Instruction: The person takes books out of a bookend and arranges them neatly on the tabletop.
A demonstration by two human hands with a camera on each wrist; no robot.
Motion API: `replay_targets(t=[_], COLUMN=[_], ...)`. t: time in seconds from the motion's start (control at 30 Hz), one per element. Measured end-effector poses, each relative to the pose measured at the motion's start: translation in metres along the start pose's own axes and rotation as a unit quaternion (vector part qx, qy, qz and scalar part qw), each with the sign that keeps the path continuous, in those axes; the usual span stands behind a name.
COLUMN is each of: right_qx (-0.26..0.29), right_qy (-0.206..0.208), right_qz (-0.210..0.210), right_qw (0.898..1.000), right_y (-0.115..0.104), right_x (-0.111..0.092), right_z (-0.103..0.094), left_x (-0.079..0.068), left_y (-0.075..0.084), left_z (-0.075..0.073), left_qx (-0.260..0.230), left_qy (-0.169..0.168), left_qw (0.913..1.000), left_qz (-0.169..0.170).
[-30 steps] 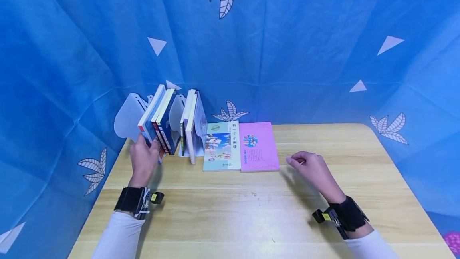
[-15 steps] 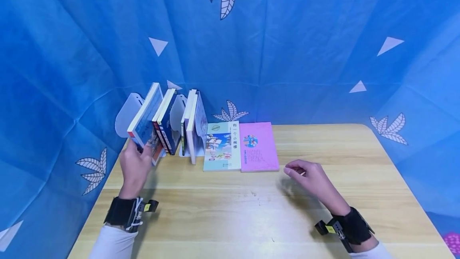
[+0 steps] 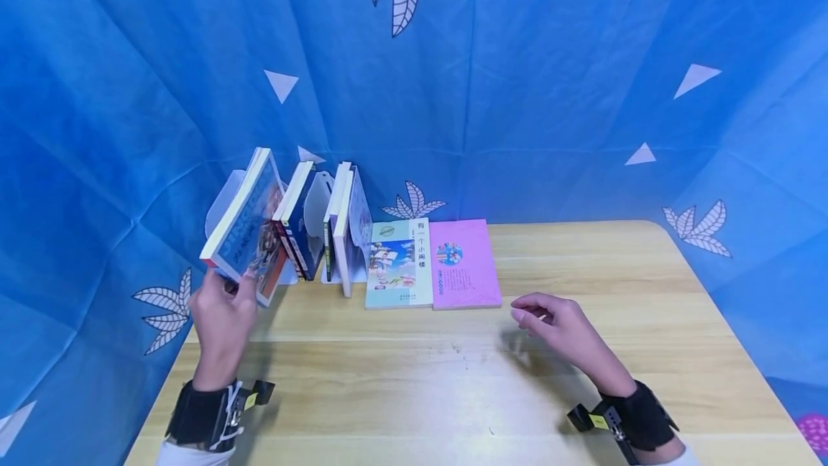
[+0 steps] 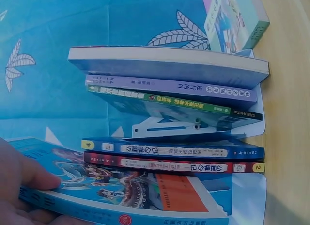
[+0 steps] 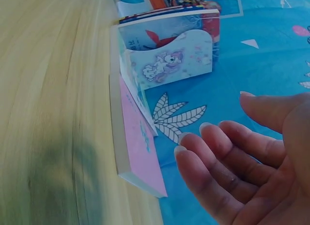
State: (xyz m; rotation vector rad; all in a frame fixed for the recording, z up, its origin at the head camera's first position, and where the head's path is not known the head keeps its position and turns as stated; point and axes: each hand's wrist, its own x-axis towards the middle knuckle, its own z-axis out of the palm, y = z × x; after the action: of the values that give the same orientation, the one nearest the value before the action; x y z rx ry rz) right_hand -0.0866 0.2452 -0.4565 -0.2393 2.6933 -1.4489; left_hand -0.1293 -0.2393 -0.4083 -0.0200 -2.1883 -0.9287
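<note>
My left hand (image 3: 223, 318) grips a blue book (image 3: 244, 232) with an orange patch on its cover, thumb on the cover and fingers under the spine. The book tilts left, out in front of a white bookend (image 3: 223, 200). In the left wrist view, the thumb presses on the cover of this blue book (image 4: 121, 191). Close beside it stand a red-spined book (image 4: 174, 164) and a blue-spined book (image 4: 174, 150). My right hand (image 3: 566, 333) hovers over the table with loosely curled fingers, just right of a pink book (image 3: 466, 268), holding nothing.
A light green book (image 3: 397, 272) lies flat beside the pink one. Farther left, purple-spined (image 4: 169, 89) and green-spined (image 4: 169, 103) books stand by a thicker one (image 4: 164, 62). A unicorn-printed bookend (image 5: 174, 62) supports that group. Blue cloth (image 3: 550, 92) hangs behind the wooden table (image 3: 420, 387).
My left hand has drawn the blue book leftward and toward me, out of the row, so more of its cover shows. My right hand has shifted slightly down toward me.
</note>
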Motion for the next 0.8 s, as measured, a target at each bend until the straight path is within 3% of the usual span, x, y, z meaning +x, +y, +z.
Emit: replay_targets(t=[0.4, 0.8], right_qx=[0.013, 0.012], right_qy=[0.010, 0.007], right_qz=[-0.009, -0.003], right_qw=[1.000, 1.000], right_y=[0.001, 0.001], right_x=[-0.002, -0.003], right_z=[0.000, 0.001], left_x=[-0.016, -0.036], left_y=[0.021, 0.033], left_z=[-0.025, -0.053], left_qx=[0.010, 0.030], left_qy=[0.003, 0.043], left_qw=[0.9999, 0.9986], left_qz=[-0.004, -0.002])
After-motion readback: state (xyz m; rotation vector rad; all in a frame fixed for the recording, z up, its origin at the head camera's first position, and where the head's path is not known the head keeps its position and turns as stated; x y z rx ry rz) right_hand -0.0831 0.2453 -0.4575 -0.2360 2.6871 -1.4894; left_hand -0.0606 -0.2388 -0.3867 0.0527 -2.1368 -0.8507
